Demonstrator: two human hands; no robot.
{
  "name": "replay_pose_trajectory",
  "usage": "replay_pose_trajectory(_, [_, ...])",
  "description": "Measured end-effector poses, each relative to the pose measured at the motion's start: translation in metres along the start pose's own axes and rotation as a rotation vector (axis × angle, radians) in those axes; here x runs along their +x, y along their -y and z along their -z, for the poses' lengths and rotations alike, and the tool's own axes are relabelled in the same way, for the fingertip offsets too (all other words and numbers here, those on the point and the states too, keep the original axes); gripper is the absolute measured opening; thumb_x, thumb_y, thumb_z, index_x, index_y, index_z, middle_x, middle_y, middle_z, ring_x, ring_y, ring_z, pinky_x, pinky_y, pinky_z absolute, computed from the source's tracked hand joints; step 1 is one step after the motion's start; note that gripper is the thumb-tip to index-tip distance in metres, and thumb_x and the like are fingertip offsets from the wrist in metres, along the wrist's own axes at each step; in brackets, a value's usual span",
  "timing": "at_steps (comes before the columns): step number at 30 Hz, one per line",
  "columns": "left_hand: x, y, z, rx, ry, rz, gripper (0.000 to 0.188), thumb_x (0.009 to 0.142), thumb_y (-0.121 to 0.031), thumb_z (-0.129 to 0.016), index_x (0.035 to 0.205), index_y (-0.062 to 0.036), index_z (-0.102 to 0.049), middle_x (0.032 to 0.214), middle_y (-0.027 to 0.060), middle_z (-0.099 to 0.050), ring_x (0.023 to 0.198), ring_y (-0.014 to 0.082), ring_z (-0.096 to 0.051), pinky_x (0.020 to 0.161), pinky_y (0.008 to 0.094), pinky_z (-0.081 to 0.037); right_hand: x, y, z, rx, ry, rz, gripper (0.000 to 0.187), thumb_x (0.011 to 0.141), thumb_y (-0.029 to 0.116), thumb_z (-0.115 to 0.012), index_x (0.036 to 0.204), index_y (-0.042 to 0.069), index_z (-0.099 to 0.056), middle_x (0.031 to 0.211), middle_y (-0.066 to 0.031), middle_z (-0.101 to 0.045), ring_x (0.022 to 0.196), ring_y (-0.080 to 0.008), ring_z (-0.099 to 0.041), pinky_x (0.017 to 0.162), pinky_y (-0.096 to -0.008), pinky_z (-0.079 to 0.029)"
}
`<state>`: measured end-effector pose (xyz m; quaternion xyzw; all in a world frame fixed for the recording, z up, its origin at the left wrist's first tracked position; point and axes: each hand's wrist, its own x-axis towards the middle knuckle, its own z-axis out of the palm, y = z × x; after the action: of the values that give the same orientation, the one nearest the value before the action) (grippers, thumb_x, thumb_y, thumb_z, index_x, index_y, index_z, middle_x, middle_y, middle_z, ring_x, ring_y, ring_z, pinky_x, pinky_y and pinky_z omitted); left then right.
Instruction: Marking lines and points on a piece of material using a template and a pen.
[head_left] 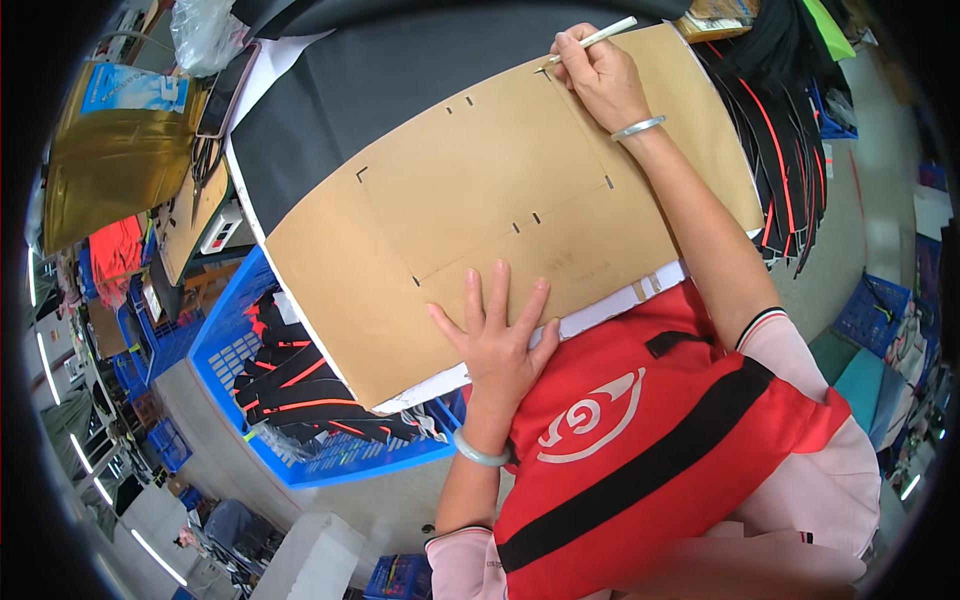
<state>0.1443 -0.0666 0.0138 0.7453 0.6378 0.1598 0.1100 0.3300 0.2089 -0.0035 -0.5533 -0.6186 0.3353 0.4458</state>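
A large tan cardboard template (480,190) lies over black sheet material (330,110) on the table. Short dark slots and corner cut-outs show in it, joined by faint lines. My left hand (498,335) rests flat on the template's near edge, fingers spread, holding nothing. At the far right, my right hand (598,75) is closed around a slim white pen (608,33). The pen's tip is close to a corner slot (545,69) near the template's far edge. Each of my wrists wears a pale bangle.
A blue plastic crate (270,455) with black and red strips stands beside the table at left. More black strips with red edging (785,150) hang at the right. Scissors (197,190) and a phone (228,90) lie at the left, near a clear plastic bag (205,35).
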Motion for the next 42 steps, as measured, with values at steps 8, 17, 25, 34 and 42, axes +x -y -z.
replay_pose_trajectory(8, [0.003,-0.001,0.002,0.0,0.011,-0.001,0.047,0.078,-0.038,-0.078,0.124,-0.0301,-0.072,0.157,0.0108,-0.044,0.148,0.0371,-0.032,0.112,0.0758,-0.005,0.001,0.001,-0.001,-0.089,0.05,0.035,0.035,0.101,0.04,-0.051,0.089,0.01,-0.063,0.068,-0.0023,-0.066,0.067,-0.0192,-0.065,0.066,-0.0334,-0.05])
replay_pose_trajectory(17, [0.003,-0.002,0.002,-0.018,-0.014,-0.005,0.045,0.079,-0.038,-0.077,0.122,-0.0285,-0.073,0.156,0.0117,-0.044,0.149,0.0375,-0.031,0.111,0.0768,-0.005,0.004,-0.003,0.0,-0.113,-0.011,0.067,0.033,0.101,0.035,-0.051,0.085,0.008,-0.062,0.064,-0.0047,-0.06,0.063,-0.0224,-0.062,0.063,-0.0343,-0.049])
replay_pose_trajectory(25, [0.001,0.0,0.0,-0.027,-0.012,0.009,0.047,0.079,-0.039,-0.076,0.125,-0.034,-0.07,0.158,0.006,-0.042,0.148,0.0361,-0.032,0.107,0.0803,-0.009,-0.008,0.018,-0.04,-0.026,0.173,0.056,0.037,0.102,0.043,-0.048,0.095,0.012,-0.067,0.068,-0.0019,-0.065,0.071,-0.0191,-0.066,0.069,-0.0329,-0.05])
replay_pose_trajectory(34, [0.002,-0.002,0.002,-0.051,-0.018,0.005,0.042,0.08,-0.038,-0.076,0.121,-0.028,-0.073,0.155,0.0105,-0.044,0.147,0.0384,-0.033,0.107,0.0799,-0.009,-0.011,0.033,-0.052,-0.197,0.236,0.132,0.034,0.102,0.042,-0.048,0.094,0.013,-0.064,0.071,-0.0031,-0.067,0.071,-0.026,-0.065,0.068,-0.0386,-0.049])
replay_pose_trajectory(42, [0.001,0.0,-0.001,-0.051,-0.012,0.002,0.047,0.081,-0.039,-0.075,0.127,-0.0328,-0.068,0.16,0.0061,-0.038,0.15,0.0353,-0.027,0.106,0.0814,-0.011,-0.009,0.029,-0.056,0.013,0.227,0.022,0.032,0.103,0.04,-0.047,0.096,0.013,-0.063,0.076,-0.0034,-0.07,0.076,-0.0254,-0.067,0.072,-0.0369,-0.051])
